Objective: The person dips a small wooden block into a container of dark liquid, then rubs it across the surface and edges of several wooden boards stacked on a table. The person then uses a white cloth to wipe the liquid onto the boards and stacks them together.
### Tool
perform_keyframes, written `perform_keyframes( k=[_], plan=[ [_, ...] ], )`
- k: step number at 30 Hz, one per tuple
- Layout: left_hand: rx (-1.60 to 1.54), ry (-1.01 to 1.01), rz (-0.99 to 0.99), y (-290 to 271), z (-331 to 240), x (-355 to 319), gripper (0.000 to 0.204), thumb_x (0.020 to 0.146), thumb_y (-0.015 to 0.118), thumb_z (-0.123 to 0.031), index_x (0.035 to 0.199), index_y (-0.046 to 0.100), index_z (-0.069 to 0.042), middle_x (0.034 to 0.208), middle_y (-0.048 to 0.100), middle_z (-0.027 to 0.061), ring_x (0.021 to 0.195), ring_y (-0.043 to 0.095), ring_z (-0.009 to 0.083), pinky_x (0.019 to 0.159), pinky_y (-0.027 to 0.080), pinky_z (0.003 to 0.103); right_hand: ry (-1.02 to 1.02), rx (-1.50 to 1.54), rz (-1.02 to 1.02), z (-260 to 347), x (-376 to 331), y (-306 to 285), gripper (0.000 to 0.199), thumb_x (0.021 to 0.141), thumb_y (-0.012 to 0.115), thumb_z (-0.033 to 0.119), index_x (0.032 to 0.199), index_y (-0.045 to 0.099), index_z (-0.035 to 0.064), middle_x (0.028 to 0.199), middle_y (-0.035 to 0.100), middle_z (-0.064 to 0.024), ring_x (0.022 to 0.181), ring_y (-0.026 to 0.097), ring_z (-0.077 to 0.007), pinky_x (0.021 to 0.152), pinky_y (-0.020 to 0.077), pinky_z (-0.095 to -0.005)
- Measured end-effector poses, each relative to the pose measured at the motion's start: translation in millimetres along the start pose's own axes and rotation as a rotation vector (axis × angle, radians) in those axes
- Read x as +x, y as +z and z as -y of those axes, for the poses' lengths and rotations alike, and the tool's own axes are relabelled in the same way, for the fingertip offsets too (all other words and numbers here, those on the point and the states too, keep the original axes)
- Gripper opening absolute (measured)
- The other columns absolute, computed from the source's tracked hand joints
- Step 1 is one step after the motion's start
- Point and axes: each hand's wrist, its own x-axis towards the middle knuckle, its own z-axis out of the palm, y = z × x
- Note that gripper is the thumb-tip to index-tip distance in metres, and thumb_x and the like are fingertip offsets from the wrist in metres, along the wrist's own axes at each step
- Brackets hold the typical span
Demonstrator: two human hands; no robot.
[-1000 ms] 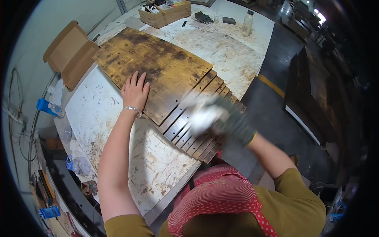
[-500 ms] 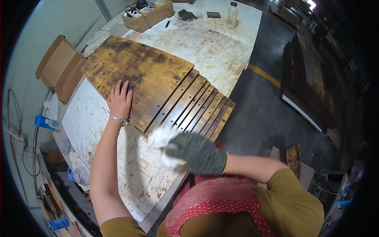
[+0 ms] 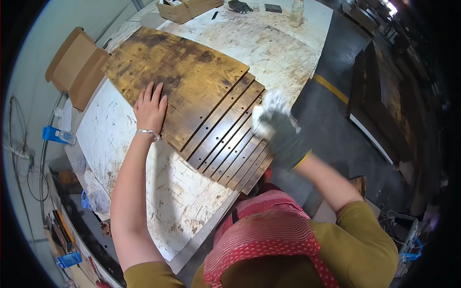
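Note:
A brown stained wooden panel [image 3: 182, 77] with several slats [image 3: 230, 139] lies across the white worktable [image 3: 120, 144]. My left hand [image 3: 150, 109] rests flat, fingers spread, on the panel's near edge; a thin bracelet circles the wrist. My right hand [image 3: 283, 134], in a dark glove, is closed on a white rag [image 3: 269, 113] held against the slats' right ends. The picture of that hand is blurred.
An open cardboard box [image 3: 79, 67] stands at the table's left side. At the far end are a cardboard tray [image 3: 187, 8], a dark glove [image 3: 239, 6] and a clear bottle [image 3: 297, 11]. Dark wooden pieces [image 3: 379, 96] stand on the floor to the right. Bottles [image 3: 96, 199] lie lower left.
My right hand with the rag has swung from the table near my body back up to the slats' right ends. The left hand has stayed flat on the panel.

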Motion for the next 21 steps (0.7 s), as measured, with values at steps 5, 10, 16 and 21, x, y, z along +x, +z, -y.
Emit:
perform_keyframes(
  k=[5, 10, 16, 21],
  plan=[
    [-0.001, 0.005, 0.019, -1.8, 7.2, -3.1, 0.047, 0.095, 0.038, -0.041, 0.137, 0.042, -0.021, 0.146, 0.035, 0.0065, 0.134, 0.03, 0.0294, 0.108, 0.022, 0.044, -0.494, -0.092, 0.21, 51.3, -46.8, 42.1, 0.036, 0.083, 0.054, 0.017, 0.116, 0.056, 0.0034, 0.113, 0.058, -0.0136, 0.1, 0.059, -0.028, 0.085, 0.0486, -0.0422],
    [0.004, -0.001, 0.025, 2.6, 7.1, -2.3, 0.047, 0.095, 0.037, -0.042, 0.138, 0.041, -0.022, 0.146, 0.034, 0.0062, 0.134, 0.03, 0.0302, 0.108, 0.022, 0.046, -0.156, -0.315, 0.098, -39.1, 22.4, -24.2, 0.031, 0.077, 0.059, 0.016, 0.107, 0.059, 0.0085, 0.102, 0.061, -0.0133, 0.093, 0.058, -0.0316, 0.084, 0.0453, -0.0423],
    [-0.006, 0.003, 0.003, 1.9, 7.4, -4.1, 0.046, 0.095, 0.039, -0.041, 0.137, 0.043, -0.022, 0.146, 0.035, 0.0062, 0.133, 0.032, 0.0296, 0.108, 0.023, 0.045, -0.166, -0.382, -0.152, -39.6, 28.3, -50.7, 0.03, 0.074, 0.059, 0.012, 0.103, 0.063, 0.0068, 0.094, 0.06, -0.0163, 0.088, 0.058, -0.0345, 0.081, 0.0454, -0.0449],
    [0.0, 0.017, -0.003, 1.2, -1.3, 3.9, 0.047, 0.095, 0.039, -0.042, 0.137, 0.043, -0.022, 0.145, 0.036, 0.0068, 0.132, 0.033, 0.0303, 0.108, 0.024, 0.045, -0.432, 0.09, 0.435, 67.6, -68.8, 50.3, 0.022, 0.081, 0.05, 0.008, 0.1, 0.055, -0.0014, 0.096, 0.056, -0.0198, 0.085, 0.057, -0.0294, 0.08, 0.0463, -0.0404]
  ],
)
